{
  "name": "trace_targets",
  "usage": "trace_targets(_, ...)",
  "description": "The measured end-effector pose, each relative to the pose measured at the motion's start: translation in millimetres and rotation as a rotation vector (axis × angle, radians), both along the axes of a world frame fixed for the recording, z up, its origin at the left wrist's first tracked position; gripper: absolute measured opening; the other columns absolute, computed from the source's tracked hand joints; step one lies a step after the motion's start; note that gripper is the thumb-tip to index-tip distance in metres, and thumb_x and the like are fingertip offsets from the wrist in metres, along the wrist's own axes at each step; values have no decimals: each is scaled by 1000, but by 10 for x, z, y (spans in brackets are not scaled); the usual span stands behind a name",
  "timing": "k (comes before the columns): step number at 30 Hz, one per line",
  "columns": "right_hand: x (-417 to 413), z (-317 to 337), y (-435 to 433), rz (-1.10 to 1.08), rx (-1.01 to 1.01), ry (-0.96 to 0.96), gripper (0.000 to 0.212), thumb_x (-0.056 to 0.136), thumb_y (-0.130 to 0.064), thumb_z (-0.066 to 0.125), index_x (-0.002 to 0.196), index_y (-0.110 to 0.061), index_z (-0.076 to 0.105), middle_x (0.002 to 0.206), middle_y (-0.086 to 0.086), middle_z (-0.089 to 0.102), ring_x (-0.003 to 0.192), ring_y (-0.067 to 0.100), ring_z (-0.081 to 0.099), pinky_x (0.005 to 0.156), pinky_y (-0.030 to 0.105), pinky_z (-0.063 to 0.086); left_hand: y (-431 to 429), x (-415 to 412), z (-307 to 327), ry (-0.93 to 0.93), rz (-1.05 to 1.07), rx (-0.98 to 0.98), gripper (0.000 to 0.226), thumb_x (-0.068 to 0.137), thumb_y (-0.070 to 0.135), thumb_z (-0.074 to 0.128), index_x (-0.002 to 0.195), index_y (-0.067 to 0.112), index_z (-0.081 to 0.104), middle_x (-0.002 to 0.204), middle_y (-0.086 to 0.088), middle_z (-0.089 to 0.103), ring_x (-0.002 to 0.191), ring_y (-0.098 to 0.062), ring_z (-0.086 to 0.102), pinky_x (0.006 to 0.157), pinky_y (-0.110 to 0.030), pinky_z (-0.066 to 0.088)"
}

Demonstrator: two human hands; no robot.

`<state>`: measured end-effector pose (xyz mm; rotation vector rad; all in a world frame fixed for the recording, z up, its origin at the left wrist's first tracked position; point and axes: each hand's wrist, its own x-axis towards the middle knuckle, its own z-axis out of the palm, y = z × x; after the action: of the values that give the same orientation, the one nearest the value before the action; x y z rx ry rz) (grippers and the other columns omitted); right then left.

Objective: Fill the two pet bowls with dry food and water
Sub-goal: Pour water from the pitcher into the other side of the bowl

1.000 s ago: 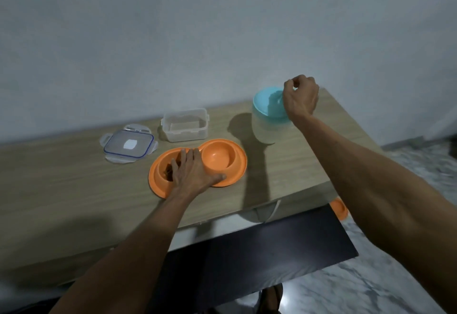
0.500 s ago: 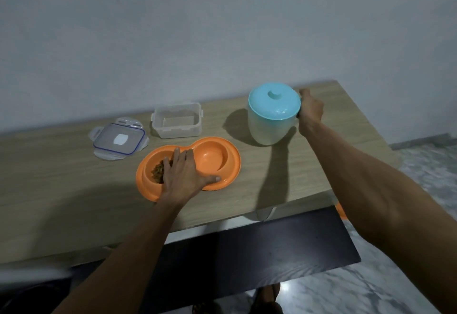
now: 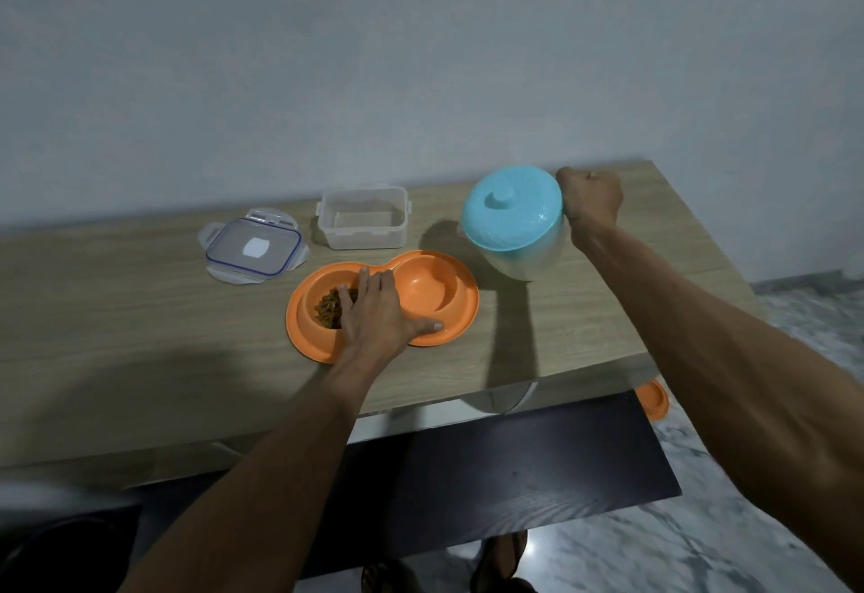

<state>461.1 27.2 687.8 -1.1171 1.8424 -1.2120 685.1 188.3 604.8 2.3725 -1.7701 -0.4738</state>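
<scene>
Bowls under L hand, R hand grips jug.

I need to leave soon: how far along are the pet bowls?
Done: dry food lies in the left bowl, the clear container stands empty. In hand: the right hand grips the blue-lidded jug; the left hand rests on the orange feeder. Left: the right bowl holds no water.

Orange twin bowl, kibble in left well, blue-lidded jug
</scene>
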Motion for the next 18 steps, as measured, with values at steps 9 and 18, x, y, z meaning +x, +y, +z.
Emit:
trace_targets(9,205,79,254,63,-92,251,33,73,-20,56,45,-12,43,52,9,45,53,19,41,60,30,40,5,3,7,5,-5,16,117,64,75,70,150,9,26,159,-10,28,151,-27,9,119,-58,6)
trace_targets(18,289,130,407,48,-105,385,30,76,-21,55,51,-4,52,54,12,40,52,21,37,58,30,36,3,0,44,-3,-10,33,115,66,73,70,149,7,28,158,-12,29,151,-28,10,119,-58,5)
